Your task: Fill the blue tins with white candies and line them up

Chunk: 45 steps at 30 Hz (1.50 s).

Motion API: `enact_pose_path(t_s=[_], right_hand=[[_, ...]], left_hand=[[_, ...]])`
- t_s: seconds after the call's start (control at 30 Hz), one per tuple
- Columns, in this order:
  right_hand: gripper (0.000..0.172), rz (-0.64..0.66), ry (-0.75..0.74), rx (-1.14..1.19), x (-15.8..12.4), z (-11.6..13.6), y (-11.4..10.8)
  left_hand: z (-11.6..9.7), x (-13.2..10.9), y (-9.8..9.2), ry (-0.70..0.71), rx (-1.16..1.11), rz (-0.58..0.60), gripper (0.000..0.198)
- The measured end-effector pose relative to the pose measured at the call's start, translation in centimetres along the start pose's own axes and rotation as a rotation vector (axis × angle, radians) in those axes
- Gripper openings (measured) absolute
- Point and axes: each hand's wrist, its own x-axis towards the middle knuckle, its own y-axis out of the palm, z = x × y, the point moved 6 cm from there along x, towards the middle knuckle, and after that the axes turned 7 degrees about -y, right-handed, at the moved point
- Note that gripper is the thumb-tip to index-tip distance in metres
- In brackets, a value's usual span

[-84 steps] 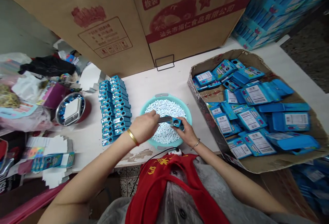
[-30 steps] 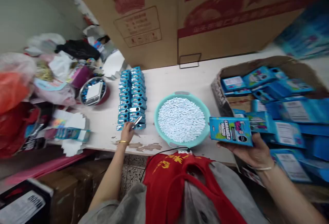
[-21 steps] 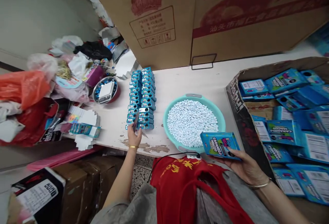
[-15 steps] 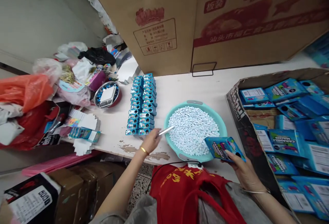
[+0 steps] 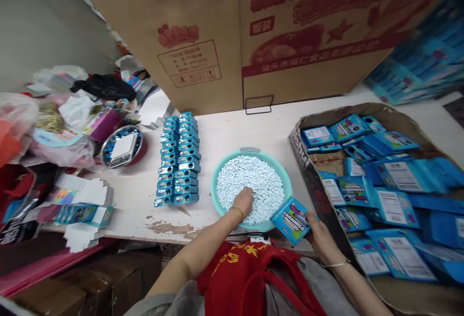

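My left hand is closed and dips into a turquoise basin heaped with small white and pale blue candies. Half a second ago it gripped a silver metal scoop, which the hand and candies now hide. At the basin's right rim, my right hand is closed on the edge of a blue candy box, its printed face tilted up toward me. Left of the basin, small blue boxes with round dark holes stand in two rows.
An open carton on the right holds many flat blue boxes. Large cardboard boxes wall the back of the table. Further left are a metal bowl with a white scale, folded card pieces and piled bags.
My left hand has moved right, from the basin's left side into the candies. The blue box has turned more toward me in my right hand. The whole view has shifted.
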Motion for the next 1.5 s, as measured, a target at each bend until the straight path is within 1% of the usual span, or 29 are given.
enact_pose_path(t_s=[0.07,0.13,0.17,0.23,0.33,0.47,0.57,0.67,0.8,0.87,0.93,1.03,1.1,1.17,1.23,1.27,1.3,1.37,1.43,1.47,1.5], right_hand=[[0.050,-0.014,-0.009,0.012,-0.1,0.3,0.2],[0.049,0.024,-0.058,0.000,-0.2,0.8,0.3],[0.049,0.040,-0.110,-0.031,-0.2,1.2,0.3],[0.050,0.030,-0.260,-0.153,-0.2,2.3,0.0],[0.046,0.011,-0.509,-0.421,-0.2,4.3,0.3],[0.041,-0.012,-0.774,-0.752,0.2,6.8,2.1],[0.036,-0.017,-0.908,-0.958,0.9,7.7,4.0],[0.032,0.055,-0.998,-1.099,1.6,7.6,6.1],[0.036,0.114,-1.070,-1.172,1.9,6.9,8.1],[0.037,0.128,-1.096,-1.180,1.8,6.7,8.6],[0.038,0.138,-1.114,-1.183,1.7,6.6,8.9],[0.039,0.140,-1.129,-1.178,1.6,6.3,9.0],[0.039,0.139,-1.134,-1.166,1.7,6.2,8.9],[0.039,0.141,-1.130,-1.160,1.9,6.0,8.7],[0.040,0.141,-1.123,-1.158,2.1,5.8,8.5],[0.040,0.135,-1.120,-1.157,2.1,5.8,8.3],[0.040,0.126,-1.118,-1.155,2.2,5.8,8.1],[0.039,0.100,-1.115,-1.139,2.3,6.1,7.4],[0.036,0.064,-1.108,-1.112,2.3,6.5,6.5],[0.035,0.045,-1.101,-1.098,2.2,6.8,6.0],[0.034,0.025,-1.094,-1.086,2.2,7.1,5.6]], left_hand=[[-0.9,1.2,0.2,0.011,-0.044,-0.025,0.024],[-1.1,1.6,0.0,0.037,-0.090,-0.041,0.025],[-1.0,1.6,-0.2,0.053,-0.112,-0.047,0.024],[-0.5,1.2,-1.2,0.088,-0.151,-0.056,0.024],[0.5,0.0,-4.0,0.184,-0.215,-0.094,0.024],[0.7,-2.7,-9.3,0.364,-0.239,-0.170,0.023],[0.0,-4.7,-12.8,0.462,-0.180,-0.172,0.023],[-1.4,-6.0,-15.0,0.502,-0.068,-0.128,0.024],[-3.9,-6.7,-16.3,0.472,0.206,-0.027,0.021],[-5.1,-6.8,-16.7,0.428,0.357,0.008,0.019],[-6.3,-7.0,-16.9,0.385,0.476,0.020,0.019],[-8.0,-7.6,-17.2,0.340,0.581,0.010,0.022],[-9.1,-8.2,-17.2,0.334,0.616,0.004,0.023],[-9.6,-8.7,-17.3,0.342,0.628,-0.001,0.022],[-8.9,-8.6,-17.3,0.338,0.608,-0.032,0.022],[-8.0,-8.3,-17.4,0.322,0.585,-0.062,0.021],[-6.7,-7.7,-17.3,0.297,0.556,-0.097,0.020],[-3.2,-5.8,-16.5,0.216,0.500,-0.160,0.021],[0.6,-3.4,-14.6,0.114,0.450,-0.162,0.023],[2.2,-2.2,-13.3,0.076,0.412,-0.131,0.024],[3.2,-1.1,-11.8,0.061,0.374,-0.106,0.024]])
